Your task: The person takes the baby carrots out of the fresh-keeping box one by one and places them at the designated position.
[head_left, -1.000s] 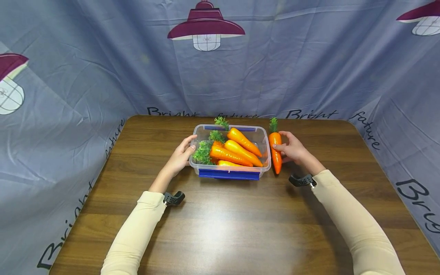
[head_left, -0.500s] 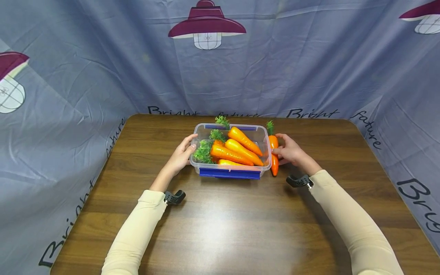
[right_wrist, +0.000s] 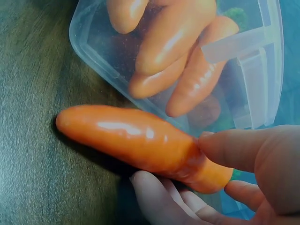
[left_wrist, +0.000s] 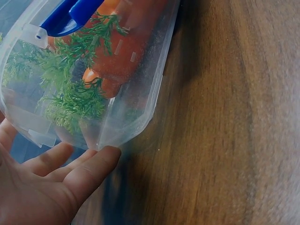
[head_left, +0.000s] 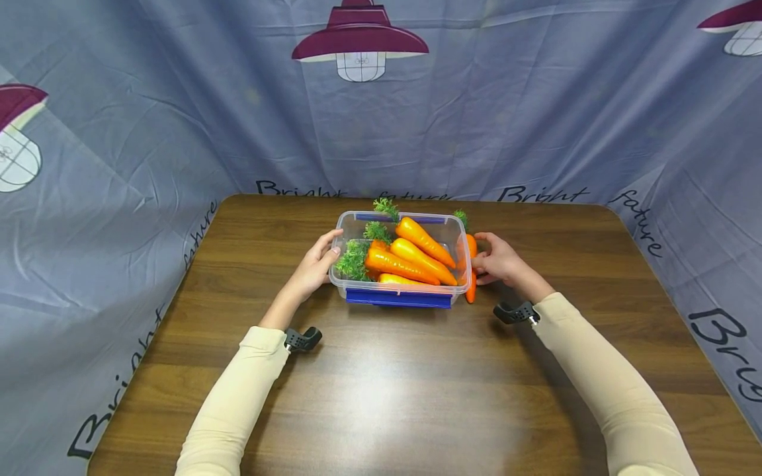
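Observation:
A clear plastic box (head_left: 397, 291) with blue clips holds several orange carrots (head_left: 417, 261) with green leafy tops. My left hand (head_left: 309, 268) rests against the box's left end; in the left wrist view its fairly straight fingers (left_wrist: 93, 168) touch the outside of the wall. Just beyond the right end, my right hand (head_left: 499, 259) grips another carrot (right_wrist: 126, 136), thumb on one side and fingers on the other, near its leafy end. That carrot lies low along the box's right wall, partly hidden behind it in the head view.
The box stands toward the back of a brown wooden table (head_left: 381, 383). A blue-grey curtain (head_left: 506, 99) with printed lamps surrounds the table's back and sides. A black wrist strap (head_left: 516, 312) shows at the right wrist, another strap (head_left: 302, 339) at the left.
My right hand has moved left with the carrot, bringing it from beside the box to right against its right wall. The left hand and the box stay in place.

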Available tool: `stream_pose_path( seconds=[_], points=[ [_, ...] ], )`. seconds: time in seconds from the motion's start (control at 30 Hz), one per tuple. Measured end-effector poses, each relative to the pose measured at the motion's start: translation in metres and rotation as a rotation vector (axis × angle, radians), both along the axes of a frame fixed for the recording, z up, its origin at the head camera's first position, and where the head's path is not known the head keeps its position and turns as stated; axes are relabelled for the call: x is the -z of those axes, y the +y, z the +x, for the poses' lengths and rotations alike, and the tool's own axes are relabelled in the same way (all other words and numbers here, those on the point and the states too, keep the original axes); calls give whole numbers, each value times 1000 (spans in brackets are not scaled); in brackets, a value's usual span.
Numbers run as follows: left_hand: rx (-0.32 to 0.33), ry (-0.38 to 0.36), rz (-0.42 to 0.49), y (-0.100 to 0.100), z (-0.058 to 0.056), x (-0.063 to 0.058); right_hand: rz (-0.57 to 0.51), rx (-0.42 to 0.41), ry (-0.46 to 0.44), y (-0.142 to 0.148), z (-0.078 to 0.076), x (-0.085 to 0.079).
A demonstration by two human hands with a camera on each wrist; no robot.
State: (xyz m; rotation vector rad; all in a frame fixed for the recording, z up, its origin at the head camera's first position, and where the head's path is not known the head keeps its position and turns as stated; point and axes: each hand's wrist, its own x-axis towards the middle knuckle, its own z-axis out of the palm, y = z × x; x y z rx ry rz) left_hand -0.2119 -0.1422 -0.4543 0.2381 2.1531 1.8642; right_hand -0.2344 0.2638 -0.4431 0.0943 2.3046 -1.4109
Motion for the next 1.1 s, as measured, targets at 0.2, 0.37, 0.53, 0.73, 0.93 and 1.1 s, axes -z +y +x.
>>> stream_pose_path(
  seconds=[0.2, 0.37, 0.53, 0.73, 0.93, 1.1],
  points=[
    [-2, -1, 1, 0, -1, -1, 28, 4, 4, 1, -1, -2],
    [-2, 3, 8, 0, 0, -3, 108, 2, 40, 4, -1, -10],
    [6, -2, 13, 0, 2, -2, 137, 10, 68, 10, 1, -25],
    [9, -5, 23, 1, 3, 0, 141, -14, 134, 17, -2, -47],
    [12, -10, 26, 1, 4, -1, 154, -15, 163, 6, -6, -67],
    [12, -4, 27, 2, 4, -2, 199, -57, 210, -10, -9, -82]
  ],
)
